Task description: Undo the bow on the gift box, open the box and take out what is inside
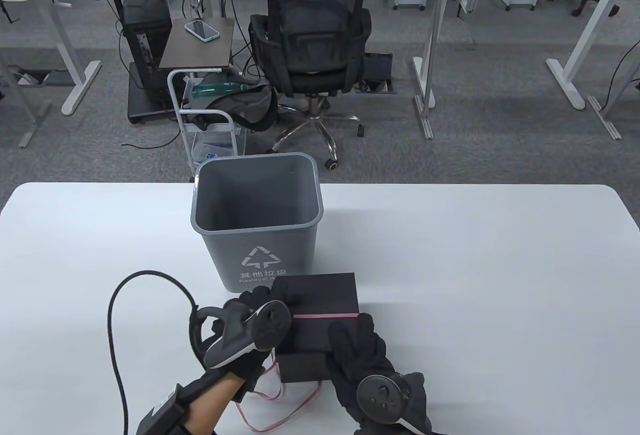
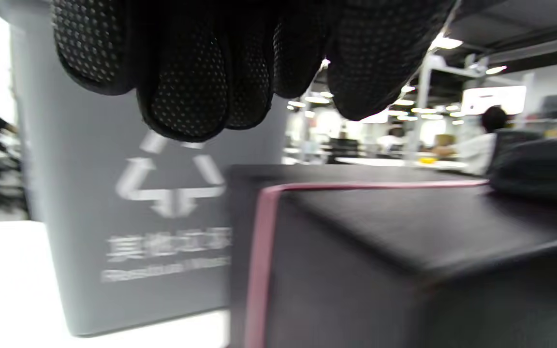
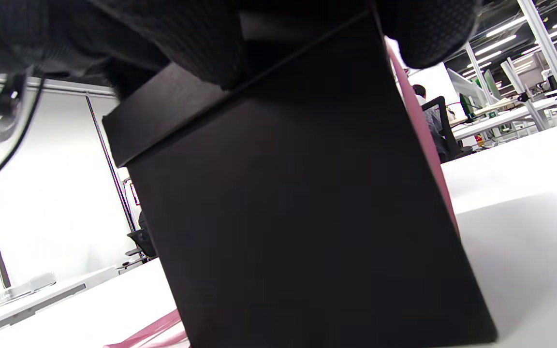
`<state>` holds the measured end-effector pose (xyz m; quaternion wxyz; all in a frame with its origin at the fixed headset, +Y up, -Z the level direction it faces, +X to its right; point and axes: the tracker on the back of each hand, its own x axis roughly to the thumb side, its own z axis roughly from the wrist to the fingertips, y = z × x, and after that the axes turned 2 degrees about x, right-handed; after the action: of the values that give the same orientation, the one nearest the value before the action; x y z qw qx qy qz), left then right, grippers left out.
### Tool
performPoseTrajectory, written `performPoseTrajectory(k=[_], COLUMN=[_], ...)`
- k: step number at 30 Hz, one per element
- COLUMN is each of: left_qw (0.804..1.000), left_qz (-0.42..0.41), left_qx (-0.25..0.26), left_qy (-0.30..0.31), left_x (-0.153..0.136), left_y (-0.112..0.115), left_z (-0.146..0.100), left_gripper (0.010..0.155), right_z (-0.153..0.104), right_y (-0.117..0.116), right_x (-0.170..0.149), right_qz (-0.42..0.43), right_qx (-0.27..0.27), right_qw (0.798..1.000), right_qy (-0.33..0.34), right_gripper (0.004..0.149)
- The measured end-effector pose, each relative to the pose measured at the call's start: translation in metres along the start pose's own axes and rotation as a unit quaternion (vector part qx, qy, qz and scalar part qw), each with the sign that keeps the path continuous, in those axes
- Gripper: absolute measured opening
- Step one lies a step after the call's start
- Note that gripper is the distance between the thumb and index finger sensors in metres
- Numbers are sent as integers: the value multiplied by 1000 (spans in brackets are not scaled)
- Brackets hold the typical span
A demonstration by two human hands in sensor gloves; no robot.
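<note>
A black gift box (image 1: 320, 295) stands on the white table (image 1: 475, 265) just in front of the bin. A pink ribbon (image 1: 325, 315) still crosses its lid and runs down its left side (image 2: 264, 232). Loose ribbon ends (image 1: 280, 412) lie on the table at the box's near left. My left hand (image 1: 260, 302) hovers at the box's far left corner; its fingertips (image 2: 186, 87) hang above the lid and hold nothing. My right hand (image 1: 352, 337) rests on the near right part of the lid, fingers (image 3: 201, 38) stretched over it. The box (image 3: 298, 203) is closed.
A grey waste bin (image 1: 255, 205) stands right behind the box, touching or nearly touching it. A black glove cable (image 1: 117, 305) loops over the table at the left. Behind the table a person sits on an office chair (image 1: 310, 45).
</note>
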<state>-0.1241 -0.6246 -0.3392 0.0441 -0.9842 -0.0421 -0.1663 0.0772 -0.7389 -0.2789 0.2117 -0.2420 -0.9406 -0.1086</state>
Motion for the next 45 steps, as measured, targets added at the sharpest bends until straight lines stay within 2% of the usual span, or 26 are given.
performPoseTrajectory(k=[2, 4, 7, 10, 16, 23, 28, 34, 37, 40, 45], left_qw=[996, 988, 979, 980, 982, 977, 976, 977, 977, 982, 980], left_qz=[-3, 19, 9, 44, 105, 120, 126, 112, 119, 87, 108], left_qx=[-79, -141, -190, -169, -75, -49, -5, 15, 33, 42, 107], left_qy=[43, 58, 66, 96, 140, 166, 177, 179, 173, 163, 124], left_x=[12, 18, 19, 22, 36, 35, 31, 35, 39, 39, 33], left_y=[3, 10, 14, 14, 19, 29, 26, 9, -7, -22, -46], left_z=[19, 33, 49, 55, 52, 52, 46, 44, 42, 41, 42], left_gripper=[57, 63, 66, 59, 39, 40, 39, 39, 39, 39, 38], right_z=[0, -1, 0, 0, 0, 0, 0, 0, -1, -2, -2], right_y=[0, 0, 0, 0, 0, 1, 3, 6, 9, 10, 11], right_x=[0, -1, -1, 0, 0, 2, 7, 9, 10, 10, 12], right_qz=[2, 1, 0, -1, 2, -6, -49, -51, -47, -42, -37], right_qx=[0, -2, -2, 0, 3, -4, -4, 9, 11, 12, 10], right_qw=[1000, 1000, 1000, 1000, 1000, 1000, 998, 998, 999, 999, 999], right_qy=[1, 2, 1, 3, 1, 7, 26, 24, 25, 26, 34], right_gripper=[63, 63, 63, 63, 62, 62, 63, 63, 62, 61, 59])
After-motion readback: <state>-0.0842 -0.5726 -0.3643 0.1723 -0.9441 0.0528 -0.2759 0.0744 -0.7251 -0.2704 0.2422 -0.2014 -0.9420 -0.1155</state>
